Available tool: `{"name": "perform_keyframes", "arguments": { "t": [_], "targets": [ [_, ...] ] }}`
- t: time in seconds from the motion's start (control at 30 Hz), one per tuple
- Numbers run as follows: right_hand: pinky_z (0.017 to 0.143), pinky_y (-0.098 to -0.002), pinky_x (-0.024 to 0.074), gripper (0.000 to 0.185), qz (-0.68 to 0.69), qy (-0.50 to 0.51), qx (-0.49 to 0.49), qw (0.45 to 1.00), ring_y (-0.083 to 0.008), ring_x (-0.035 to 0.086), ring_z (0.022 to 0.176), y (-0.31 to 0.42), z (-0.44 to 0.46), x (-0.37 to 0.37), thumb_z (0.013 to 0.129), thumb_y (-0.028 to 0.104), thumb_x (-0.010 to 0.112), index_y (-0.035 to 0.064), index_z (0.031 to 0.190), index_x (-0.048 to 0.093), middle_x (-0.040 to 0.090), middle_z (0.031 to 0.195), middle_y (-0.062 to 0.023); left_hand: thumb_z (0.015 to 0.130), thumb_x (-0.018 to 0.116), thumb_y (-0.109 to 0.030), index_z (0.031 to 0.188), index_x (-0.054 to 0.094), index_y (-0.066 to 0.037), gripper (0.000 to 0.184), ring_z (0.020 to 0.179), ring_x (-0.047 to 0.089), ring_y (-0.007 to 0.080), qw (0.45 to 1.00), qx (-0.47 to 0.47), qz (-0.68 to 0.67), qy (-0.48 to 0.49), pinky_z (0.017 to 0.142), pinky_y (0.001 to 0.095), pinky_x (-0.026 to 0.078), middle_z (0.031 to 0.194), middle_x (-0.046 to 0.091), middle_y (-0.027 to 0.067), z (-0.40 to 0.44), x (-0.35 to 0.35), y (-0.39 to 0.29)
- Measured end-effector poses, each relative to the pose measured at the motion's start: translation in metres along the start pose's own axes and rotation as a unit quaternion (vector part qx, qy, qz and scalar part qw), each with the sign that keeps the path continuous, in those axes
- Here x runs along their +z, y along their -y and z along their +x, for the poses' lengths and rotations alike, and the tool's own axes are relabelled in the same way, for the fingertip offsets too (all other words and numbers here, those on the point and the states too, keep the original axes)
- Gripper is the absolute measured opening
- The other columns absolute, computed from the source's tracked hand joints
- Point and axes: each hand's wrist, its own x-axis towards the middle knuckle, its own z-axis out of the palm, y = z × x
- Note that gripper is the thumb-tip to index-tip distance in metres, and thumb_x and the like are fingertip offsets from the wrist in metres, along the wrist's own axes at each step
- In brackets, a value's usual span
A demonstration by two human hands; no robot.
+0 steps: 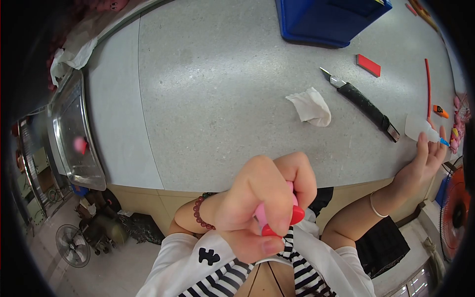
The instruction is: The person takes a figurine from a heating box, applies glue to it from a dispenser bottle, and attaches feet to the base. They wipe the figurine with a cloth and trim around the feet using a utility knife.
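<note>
My left hand (269,198) is raised near the camera, its fingers closed around a small pink and red piece (297,215). Red parts of the piece stick out between the thumb and fingers, while the rest is hidden by the hand. At the table's right edge, my right hand (423,166) has its fingertips around the neck of a translucent white bottle (418,128) with a blue tip. A black-handled craft knife (363,103) lies left of the bottle. Beside the knife is a crumpled white tissue (311,107).
A blue bin (326,22) and a red block (368,65) are at the back. A red stick (428,89) and an orange item (440,111) lie at right. A metal tray (74,126) with a pink and red piece (80,145) stands at left. Fans stand on both sides.
</note>
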Motion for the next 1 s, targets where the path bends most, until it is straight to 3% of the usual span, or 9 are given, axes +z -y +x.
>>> {"name": "perform_keyframes", "arguments": {
  "t": [0.1,0.2,0.3,0.4,0.5,0.6,0.67,0.9,1.0],
  "targets": [
    [0.078,-0.0252,0.0408,0.037,-0.027,0.074,0.066,0.995,-0.0155,0.054,0.083,0.000,0.002,-0.001,0.079,0.011,0.057,-0.0074,0.109,0.046,0.057,0.095,-0.0145,0.070,0.066,-0.011,0.087,0.040,-0.021,0.033,0.059,0.038,0.0140,0.993,-0.079,0.075,0.033,0.056,0.0236,0.037,0.081,0.042,0.0126,-0.001,-0.004,-0.002],
    [0.076,-0.0253,0.0424,0.033,-0.080,0.071,0.080,0.991,-0.0153,0.056,0.081,-0.003,0.002,-0.002,0.079,0.011,0.058,-0.0081,0.105,0.050,0.060,0.089,-0.0156,0.067,0.059,-0.004,0.086,0.039,-0.011,0.028,0.072,0.039,0.0139,0.999,-0.031,0.038,-0.002,0.055,0.0223,0.033,0.074,0.044,0.0012,-0.002,-0.004,0.003],
    [0.075,-0.0234,0.0428,0.029,-0.001,0.032,0.016,0.999,-0.0168,0.057,0.082,-0.005,0.000,-0.001,0.082,0.013,0.053,-0.0096,0.102,0.052,0.060,0.092,-0.0186,0.067,0.058,-0.002,0.085,0.039,-0.011,0.028,0.072,0.039,0.0140,0.998,-0.043,0.056,-0.004,0.055,0.0227,0.033,0.074,0.044,-0.0008,-0.002,-0.005,-0.001],
    [0.074,-0.0232,0.0437,0.035,0.079,0.008,0.012,0.997,-0.0198,0.058,0.085,0.005,-0.009,-0.004,0.086,0.020,0.048,-0.0107,0.102,0.050,0.059,0.094,-0.0208,0.068,0.068,-0.008,0.084,0.041,-0.019,0.033,0.060,0.038,0.0127,0.992,-0.111,0.067,-0.007,0.053,0.0223,0.037,0.083,0.042,0.0119,-0.001,-0.005,-0.006],
    [0.062,-0.0203,0.0420,0.048,0.112,-0.012,0.043,0.993,-0.0169,0.055,0.077,0.018,-0.020,-0.001,0.088,0.033,0.042,-0.0106,0.107,0.047,0.060,0.088,-0.0176,0.069,0.068,-0.007,0.083,0.041,-0.019,0.033,0.060,0.037,0.0128,0.991,-0.115,0.063,-0.008,0.051,0.0215,0.036,0.084,0.041,0.0117,-0.001,-0.004,-0.006],
    [0.049,-0.0188,0.0315,0.060,0.298,0.108,0.022,0.948,-0.0100,0.045,0.065,0.022,-0.029,0.000,0.087,0.045,0.039,-0.0092,0.112,0.042,0.055,0.075,-0.0102,0.070,0.068,-0.009,0.082,0.041,-0.019,0.032,0.060,0.039,0.0131,0.989,-0.116,0.085,-0.015,0.052,0.0220,0.038,0.084,0.042,0.0115,0.000,-0.005,-0.005],
    [0.048,-0.0208,0.0198,0.059,0.394,0.145,0.053,0.906,-0.0087,0.026,0.061,0.033,-0.036,0.008,0.087,0.044,0.041,-0.0067,0.116,0.040,0.041,0.072,-0.0044,0.071,0.069,-0.013,0.086,0.043,-0.016,0.030,0.059,0.040,0.0117,0.993,-0.064,0.090,0.039,0.052,0.0207,0.039,0.085,0.043,0.0123,0.001,-0.008,-0.001],
    [0.044,-0.0196,0.0214,0.063,0.408,0.149,0.059,0.899,-0.0073,0.032,0.057,0.032,-0.045,0.026,0.086,0.052,0.035,-0.0063,0.110,0.043,0.045,0.063,-0.0036,0.075,0.066,-0.030,0.088,0.046,-0.001,0.038,0.049,0.036,0.0061,0.989,-0.089,0.104,0.057,0.045,0.0172,0.036,0.073,0.048,0.0093,0.005,-0.010,-0.008],
    [0.050,-0.0213,0.0218,0.054,0.424,0.199,0.041,0.883,-0.0096,0.029,0.062,0.028,-0.046,0.024,0.088,0.042,0.038,-0.0066,0.112,0.042,0.041,0.069,-0.0033,0.070,0.070,-0.032,0.093,0.052,0.002,0.046,0.055,0.043,0.0089,0.996,-0.082,0.045,-0.001,0.051,0.0192,0.035,0.077,0.052,0.0070,0.001,-0.006,-0.002]
  ]
}}
